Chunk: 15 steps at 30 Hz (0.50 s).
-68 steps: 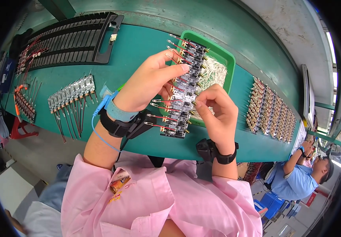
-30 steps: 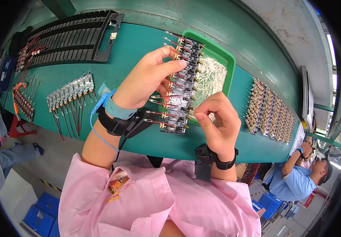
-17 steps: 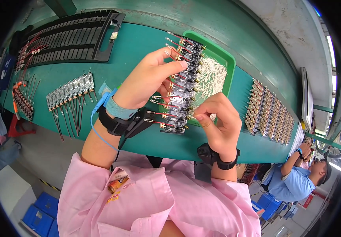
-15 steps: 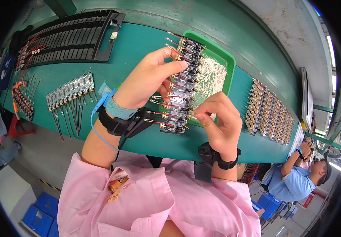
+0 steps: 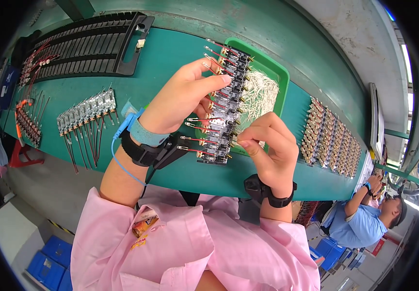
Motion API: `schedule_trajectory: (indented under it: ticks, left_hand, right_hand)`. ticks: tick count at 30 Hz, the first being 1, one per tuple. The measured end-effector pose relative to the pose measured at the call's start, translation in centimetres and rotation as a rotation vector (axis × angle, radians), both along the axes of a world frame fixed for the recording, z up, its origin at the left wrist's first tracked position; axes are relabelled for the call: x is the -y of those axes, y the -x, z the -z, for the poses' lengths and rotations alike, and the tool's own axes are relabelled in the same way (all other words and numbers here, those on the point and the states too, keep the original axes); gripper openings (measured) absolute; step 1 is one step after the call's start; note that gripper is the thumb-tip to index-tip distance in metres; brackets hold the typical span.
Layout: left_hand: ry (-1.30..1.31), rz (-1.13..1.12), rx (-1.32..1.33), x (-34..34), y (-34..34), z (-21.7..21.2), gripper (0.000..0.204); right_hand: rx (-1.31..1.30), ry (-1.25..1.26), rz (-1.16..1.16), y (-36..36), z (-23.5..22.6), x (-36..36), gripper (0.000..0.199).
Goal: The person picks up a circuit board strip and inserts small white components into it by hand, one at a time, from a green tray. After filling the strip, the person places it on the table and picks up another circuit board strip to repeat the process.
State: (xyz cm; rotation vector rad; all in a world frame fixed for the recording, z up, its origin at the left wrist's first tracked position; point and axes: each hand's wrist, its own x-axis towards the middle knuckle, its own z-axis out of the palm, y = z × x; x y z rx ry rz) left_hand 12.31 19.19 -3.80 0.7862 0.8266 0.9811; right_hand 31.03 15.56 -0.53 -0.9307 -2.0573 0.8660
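A long black strip of small circuit-board assemblies [image 5: 225, 114], with red wires on its left side and brass-coloured pins on its right, stands nearly upright in the picture. My left hand [image 5: 173, 99] grips it from the left, thumb on its face and the other fingers partly hidden behind. At the strip's lower right edge, my right hand [image 5: 273, 153] is closed in a pinch; whatever lies between thumb and forefinger is too small to make out. Under and beyond the strip sits a green tray [image 5: 284, 89] holding many thin white pieces [image 5: 263, 94].
On the green table lie a black slotted rack [image 5: 93, 43] at the far left, a wired board panel [image 5: 88, 112] at the left, and rows of round-topped parts [image 5: 330, 138] at the right. A blue cord [image 5: 117, 140] runs from my left wristband. Another person [image 5: 360, 220] sits at far right.
My right hand has shifted only a hair, still pinching at the strip's edge. The left hand and the strip stay in place.
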Motion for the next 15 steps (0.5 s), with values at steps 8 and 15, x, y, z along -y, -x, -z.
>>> schedule_trajectory:
  ticks: [8, 15]
  left_hand:
    - [-0.006, -0.007, -0.009, 0.0, -0.01, -0.13, 0.02]
    - [0.004, 0.001, -0.01, 0.07, 0.11, -0.29, 0.02]
  right_hand:
    - [0.03, 0.006, 0.03, 0.22, -0.55, 0.02, 0.01]
    - [0.062, 0.004, 0.037, -0.23, -0.66, 0.12, 0.011]
